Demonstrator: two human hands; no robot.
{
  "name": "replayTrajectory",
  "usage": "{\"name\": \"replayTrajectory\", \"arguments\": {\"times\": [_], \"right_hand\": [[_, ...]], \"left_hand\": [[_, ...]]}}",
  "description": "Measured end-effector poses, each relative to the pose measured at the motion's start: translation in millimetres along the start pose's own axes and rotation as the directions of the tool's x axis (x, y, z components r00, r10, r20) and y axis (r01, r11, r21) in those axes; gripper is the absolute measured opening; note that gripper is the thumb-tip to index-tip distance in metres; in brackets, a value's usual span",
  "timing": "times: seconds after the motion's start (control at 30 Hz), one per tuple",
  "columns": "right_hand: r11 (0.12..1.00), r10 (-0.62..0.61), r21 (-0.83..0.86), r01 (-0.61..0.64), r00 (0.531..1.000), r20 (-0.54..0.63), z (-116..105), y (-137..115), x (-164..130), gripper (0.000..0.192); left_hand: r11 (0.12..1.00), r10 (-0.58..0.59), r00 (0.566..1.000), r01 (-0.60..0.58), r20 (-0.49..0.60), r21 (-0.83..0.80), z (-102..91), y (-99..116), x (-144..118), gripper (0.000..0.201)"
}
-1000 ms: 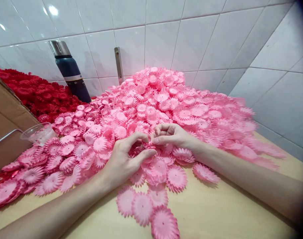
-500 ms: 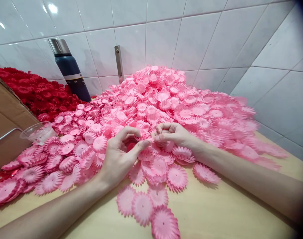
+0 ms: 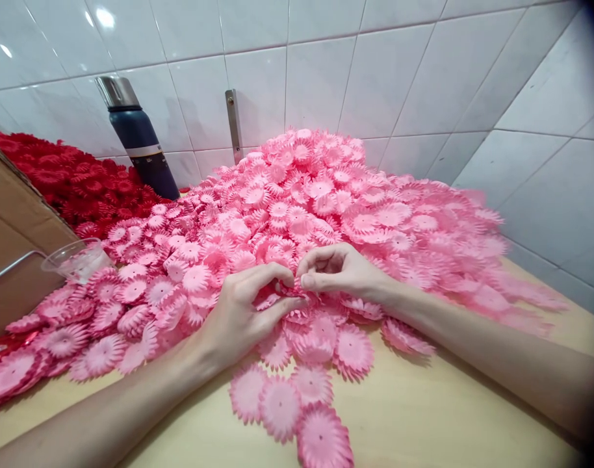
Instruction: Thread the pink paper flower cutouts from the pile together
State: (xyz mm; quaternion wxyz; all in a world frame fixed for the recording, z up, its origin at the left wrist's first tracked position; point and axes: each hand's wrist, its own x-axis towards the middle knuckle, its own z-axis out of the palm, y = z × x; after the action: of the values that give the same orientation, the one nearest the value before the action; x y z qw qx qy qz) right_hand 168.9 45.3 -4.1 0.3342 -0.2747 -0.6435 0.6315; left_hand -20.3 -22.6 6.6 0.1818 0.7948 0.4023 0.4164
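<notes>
A big heap of pink scallop-edged petal discs point(image 3: 321, 188), many with a small centre hole, covers the middle of the table. At its front edge my left hand point(image 3: 251, 305) curls round pink petal discs, thumb and forefinger on either side of them. Right beside those fingertips, my right hand point(image 3: 338, 273) is closed in a pinch; what lies between its fingers is too small to make out. Several loose petal discs point(image 3: 280, 406) lie on the bare wood in front of my hands.
Behind the heap's left side stands a dark blue bottle point(image 3: 143, 146), next to a pile of red petal discs point(image 3: 77, 175). A cardboard box point(image 3: 19, 240) and a clear plastic cup point(image 3: 80, 260) are at the left. A white tiled wall point(image 3: 321, 84) closes off the back and right.
My left hand has moved a little right, its fingertips now meeting those of my right hand. A few discs beneath them have shifted slightly right.
</notes>
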Motion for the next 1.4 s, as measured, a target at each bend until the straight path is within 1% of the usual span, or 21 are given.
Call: {"name": "replayTrajectory", "arguments": {"times": [0.13,0.23,0.33,0.43,0.57,0.63,0.73,0.83,0.93,1.0,1.13,1.23,1.4], "right_hand": [[0.999,0.022,-0.041,-0.02,0.999,0.047,0.1,-0.5,-0.8,0.017],[0.999,0.033,-0.007,-0.033,0.997,0.071,-0.5,-2.5,-0.3,0.019],[0.998,0.044,0.032,-0.046,0.997,0.061,-1.0,-4.0,1.0,0.024],[0.999,0.038,0.017,-0.039,0.999,0.036,-0.2,-3.1,1.7,0.028],[0.998,0.016,-0.065,-0.02,0.998,-0.063,2.7,0.3,0.5,0.026],[0.996,0.024,-0.089,-0.032,0.996,-0.086,4.0,1.2,0.0,0.025],[0.995,0.037,-0.083,-0.046,0.994,-0.104,4.8,1.0,0.8,0.024],[0.998,0.026,-0.058,-0.033,0.992,-0.122,4.7,0.9,3.0,0.026],[0.998,0.026,-0.048,-0.033,0.991,-0.132,4.5,1.4,3.7,0.026],[0.998,0.024,-0.057,-0.031,0.991,-0.133,4.4,1.3,2.6,0.025],[0.998,-0.001,-0.069,-0.006,0.995,-0.097,4.9,-0.6,-1.5,0.021],[0.997,-0.009,-0.083,0.004,0.998,-0.064,5.4,-1.4,-3.3,0.021],[0.995,0.021,-0.099,-0.026,0.998,-0.053,6.0,-0.8,-2.5,0.024]], "left_hand": [[1.0,0.008,1.0,-0.009,0.007,0.015,-1.4,-2.0,-0.5,0.014],[1.0,0.002,1.0,-0.002,-0.028,-0.01,-1.5,-1.4,-0.1,0.015],[0.999,-0.01,0.998,0.008,-0.067,-0.038,-0.9,0.3,0.2,0.014],[0.999,-0.006,0.995,0.001,-0.099,-0.054,0.1,0.9,-0.3,0.012],[0.994,-0.03,0.99,0.015,-0.14,-0.107,1.3,0.3,-1.2,0.012],[0.991,-0.042,0.986,0.021,-0.159,-0.132,1.7,0.3,-1.4,0.012],[0.987,-0.063,0.982,0.036,-0.178,-0.154,2.4,0.7,-1.1,0.011],[0.983,-0.106,0.975,0.074,-0.194,-0.165,3.4,1.1,-0.3,0.011],[0.983,-0.129,0.975,0.101,-0.181,-0.155,3.8,0.8,0.0,0.011],[0.986,-0.111,0.981,0.09,-0.156,-0.137,3.4,0.1,-0.5,0.011],[0.991,-0.077,0.991,0.064,-0.113,-0.117,2.2,-1.3,-2.3,0.011],[0.993,-0.061,0.993,0.05,-0.097,-0.111,1.8,-1.8,-2.3,0.011],[0.992,-0.065,0.994,0.054,-0.093,-0.114,1.9,-1.6,-0.3,0.012]]}}
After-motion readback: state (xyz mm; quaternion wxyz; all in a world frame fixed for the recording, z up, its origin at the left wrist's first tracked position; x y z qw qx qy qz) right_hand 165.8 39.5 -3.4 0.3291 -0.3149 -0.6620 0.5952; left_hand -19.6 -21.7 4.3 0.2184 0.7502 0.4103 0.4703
